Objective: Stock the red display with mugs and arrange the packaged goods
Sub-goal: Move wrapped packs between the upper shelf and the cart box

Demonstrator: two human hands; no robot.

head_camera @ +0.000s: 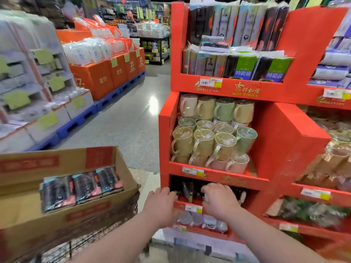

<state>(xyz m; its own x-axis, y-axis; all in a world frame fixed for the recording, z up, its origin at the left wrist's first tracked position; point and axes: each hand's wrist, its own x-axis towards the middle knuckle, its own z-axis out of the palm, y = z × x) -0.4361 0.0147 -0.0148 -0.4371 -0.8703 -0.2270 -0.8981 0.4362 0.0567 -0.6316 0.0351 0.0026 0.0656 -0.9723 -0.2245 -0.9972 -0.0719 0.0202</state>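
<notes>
Left of the red display point(284, 133), a cardboard box point(57, 164) holds dark packs point(81, 188). At the display's third shelf, the left hand point(161, 204) curls by the edge, grasp unclear. The right hand point(220, 202) grips packaged goods point(188, 190). Mugs point(209, 141) fill the shelf above.

The person's left hand point(161, 204) and right hand point(218, 201) are bare, with short, rounded fingers whose finer detail is lost to blur, and the left forearm point(123, 240) and right forearm point(266, 236) are likewise bare and smooth to the picture's lower edge.
</notes>
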